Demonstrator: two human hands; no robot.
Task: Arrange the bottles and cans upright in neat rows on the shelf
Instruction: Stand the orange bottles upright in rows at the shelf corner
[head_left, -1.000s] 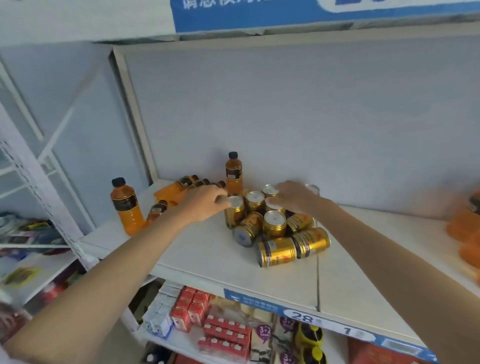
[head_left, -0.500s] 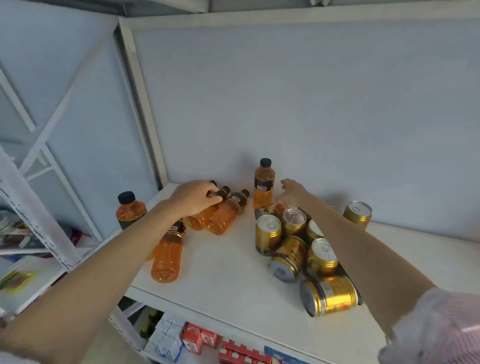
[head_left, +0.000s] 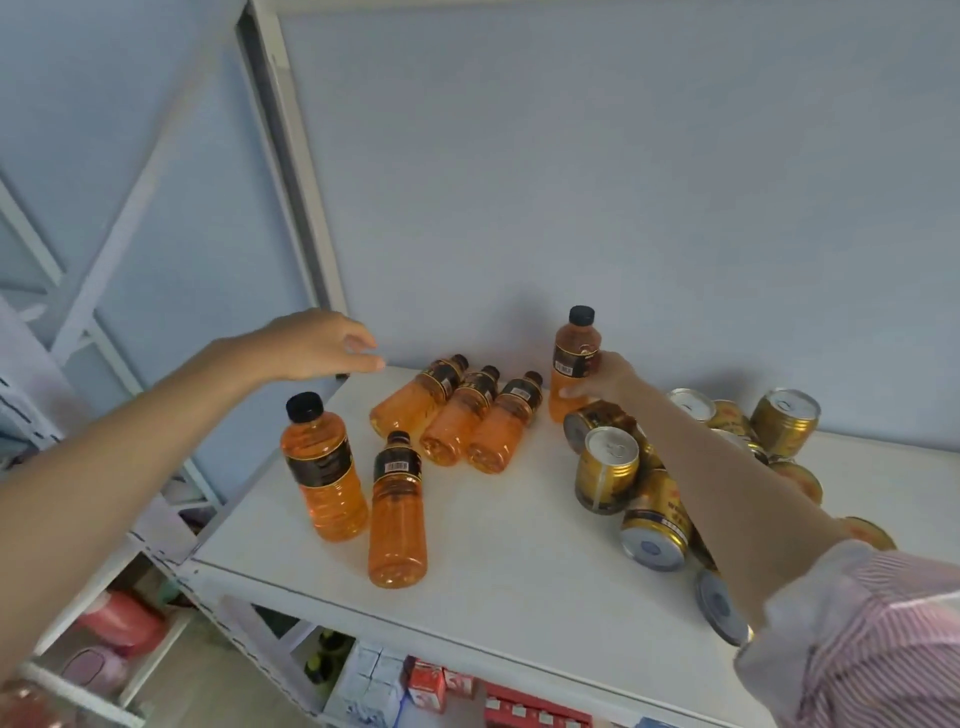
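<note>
On the white shelf (head_left: 509, 571) three orange bottles (head_left: 457, 410) lie side by side near the back wall. Another bottle (head_left: 396, 519) lies flat nearer the front, beside an upright bottle (head_left: 322, 467) at the left. My right hand (head_left: 602, 382) wraps around an upright bottle (head_left: 574, 348) standing at the back. My left hand (head_left: 317, 345) hovers over the shelf's back left corner, fingers loosely apart, holding nothing. Several gold cans (head_left: 608, 467) are heaped at the right, some upright, some on their sides, partly hidden by my right forearm.
A white upright post (head_left: 291, 171) and the blue-grey back wall (head_left: 623, 182) bound the shelf at the left and rear. The shelf below holds red and white cartons (head_left: 431, 686). A neighbouring rack (head_left: 104, 623) with pink items stands at the lower left.
My left hand has let go of the lying bottles and lifted toward the back left corner. My right hand has closed around the upright bottle at the back. The camera came closer and higher.
</note>
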